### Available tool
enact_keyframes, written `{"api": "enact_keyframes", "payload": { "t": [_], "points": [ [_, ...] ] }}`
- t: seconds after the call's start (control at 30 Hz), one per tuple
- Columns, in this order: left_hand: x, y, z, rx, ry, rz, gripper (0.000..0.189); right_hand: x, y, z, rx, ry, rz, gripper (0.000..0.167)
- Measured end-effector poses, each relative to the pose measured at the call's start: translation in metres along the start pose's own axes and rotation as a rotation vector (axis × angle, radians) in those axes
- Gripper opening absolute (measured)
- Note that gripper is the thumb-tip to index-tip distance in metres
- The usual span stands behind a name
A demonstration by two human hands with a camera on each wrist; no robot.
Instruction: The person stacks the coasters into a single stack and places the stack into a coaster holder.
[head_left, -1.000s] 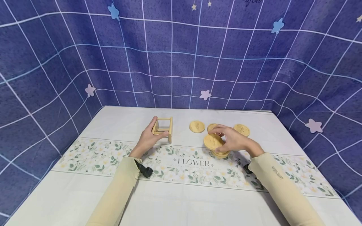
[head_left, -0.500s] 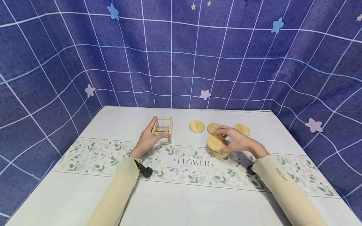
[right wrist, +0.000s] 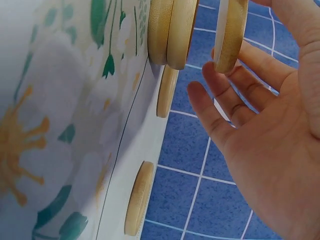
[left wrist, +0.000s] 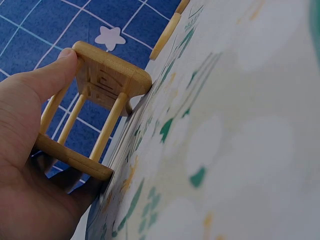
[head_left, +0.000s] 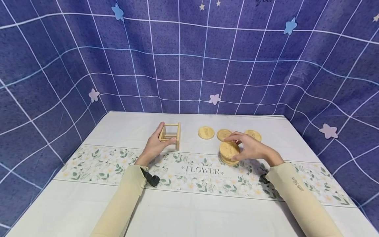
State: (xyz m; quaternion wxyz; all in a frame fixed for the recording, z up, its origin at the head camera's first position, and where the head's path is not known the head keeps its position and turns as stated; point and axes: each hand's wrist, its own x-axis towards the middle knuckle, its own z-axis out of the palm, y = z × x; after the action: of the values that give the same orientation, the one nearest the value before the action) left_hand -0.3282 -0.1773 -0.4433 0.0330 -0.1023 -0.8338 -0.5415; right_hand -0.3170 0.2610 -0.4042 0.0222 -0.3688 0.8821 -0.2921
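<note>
Blue grid curtain (head_left: 189, 65) behind white table (head_left: 195, 210), w/ a floral band (head_left: 204, 170) across. L hand (head_left: 154, 144) grips the wooden rack (left wrist: 112, 72) upright on table, thumb one side, fingers other; R hand (head_left: 250, 146), partly closed, pinches a disc (head_left: 229, 149) by its rim just above a stacked pair (right wrist: 183, 32). Progress, approx: looks early/partway; 2 discs stacked, 1 held apart, 3 singles lying flat behind (left (head_left: 206, 132), mid (head_left: 224, 135), right (head_left: 253, 135)), none of the 6 in rack. Text: band reads "FLOWER"; R sleeve (head_left: 300, 194) prob. "Lets Slim"; disc engraving illegible.
</note>
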Motion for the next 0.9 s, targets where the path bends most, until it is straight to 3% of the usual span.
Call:
{"api": "enact_keyframes", "payload": {
  "t": [0.9],
  "points": [
    [0.0019,-0.0033,0.0003,0.013,0.002,0.001,0.109,-0.0067,0.0055,-0.0024,0.026,-0.070,0.021,0.074]
  ]
}}
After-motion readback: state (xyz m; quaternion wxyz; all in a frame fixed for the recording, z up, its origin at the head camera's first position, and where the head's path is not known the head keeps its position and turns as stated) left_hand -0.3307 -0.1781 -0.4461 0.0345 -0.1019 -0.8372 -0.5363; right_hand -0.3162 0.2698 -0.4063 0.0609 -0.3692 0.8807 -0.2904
